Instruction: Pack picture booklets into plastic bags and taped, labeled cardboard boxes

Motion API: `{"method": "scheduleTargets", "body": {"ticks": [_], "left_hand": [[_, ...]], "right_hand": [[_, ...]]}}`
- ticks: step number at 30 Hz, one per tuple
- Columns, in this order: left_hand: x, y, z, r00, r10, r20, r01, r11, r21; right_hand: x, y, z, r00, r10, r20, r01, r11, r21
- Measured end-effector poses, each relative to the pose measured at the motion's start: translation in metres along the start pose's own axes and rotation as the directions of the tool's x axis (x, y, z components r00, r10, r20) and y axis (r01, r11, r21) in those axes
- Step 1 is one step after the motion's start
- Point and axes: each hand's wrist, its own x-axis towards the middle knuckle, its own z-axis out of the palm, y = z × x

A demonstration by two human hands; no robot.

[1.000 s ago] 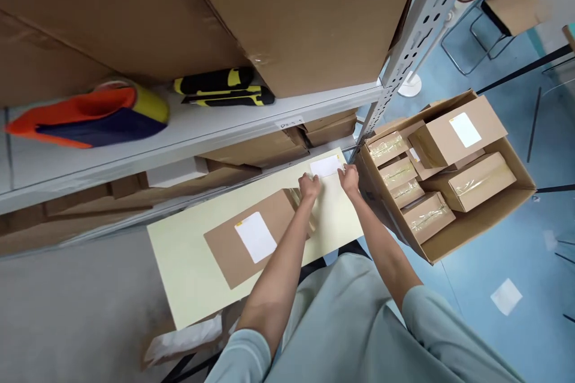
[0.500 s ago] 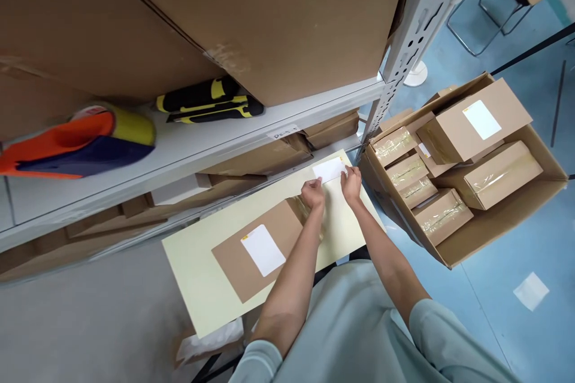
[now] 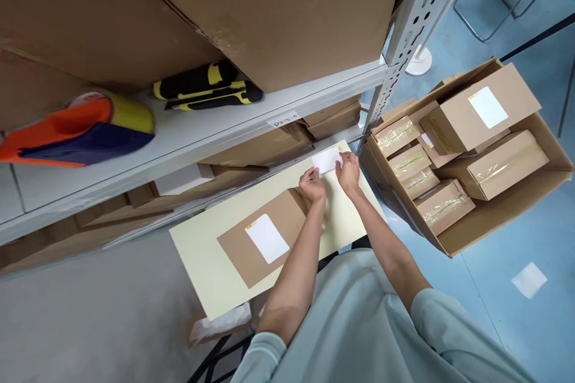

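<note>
A: What sits farthest left of the hands?

B: On the shelf (image 3: 188,134), well up and left of both grips, lies an orange tool (image 3: 76,131). Nearer, still up and left, lie two yellow-black knives (image 3: 206,87), under a big carton (image 3: 278,12).

A: And on the tabletop?

B: The tabletop (image 3: 202,257) carries a flat brown box (image 3: 260,236) with a white sticker on its top, just left of and below the left hand (image 3: 312,185). The left forearm crosses the box's right end.

A: What does the left grip do?

B: Its fingers are closed together on the left edge of a white label (image 3: 327,160), which lies at the far right end of the tabletop, just beyond the fingertips.

A: And the right hand?

B: The right hand (image 3: 348,170) sits just right of the left one, its fingers pinched on the label's right edge. So the label is between both grips, low over the tabletop; I cannot tell if it touches the surface.

A: Anything to the right of that?

B: A shelf post (image 3: 404,30) rises just beyond the right grip. Further right, an open carton (image 3: 507,215) on the blue floor holds several taped boxes (image 3: 444,206), one with a white sticker on top.
</note>
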Motion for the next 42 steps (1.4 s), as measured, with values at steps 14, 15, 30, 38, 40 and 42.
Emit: {"method": "scheduleTargets", "body": {"ticks": [14,15,30,38,40,42], "left_hand": [[0.011,0.025,0.023,0.730,0.436,0.526,-0.596,0.784,0.176],[0.021,0.022,0.032,0.690,0.409,0.598,-0.621,0.759,0.197],[0.059,-0.001,0.079,0.454,0.189,0.871,-0.773,0.569,0.280],[0.054,-0.001,0.080,0.454,0.191,0.871,-0.764,0.587,0.269],[0.051,-0.001,0.079,0.448,0.204,0.871,-0.769,0.584,0.259],[0.047,0.004,0.078,0.444,0.204,0.873,-0.770,0.585,0.255]], "right_hand": [[0.064,0.003,-0.088,0.998,0.060,0.020,-0.060,0.998,0.031],[0.070,0.010,-0.093,0.998,0.064,0.013,-0.065,0.998,0.018],[0.095,0.054,-0.093,0.998,0.060,0.010,-0.058,0.992,-0.108],[0.080,0.065,-0.106,0.992,0.088,-0.087,-0.094,0.993,-0.075],[0.064,0.067,-0.118,0.980,0.120,-0.161,-0.127,0.991,-0.038],[0.041,0.061,-0.133,0.956,0.129,-0.263,-0.134,0.991,0.000]]}}
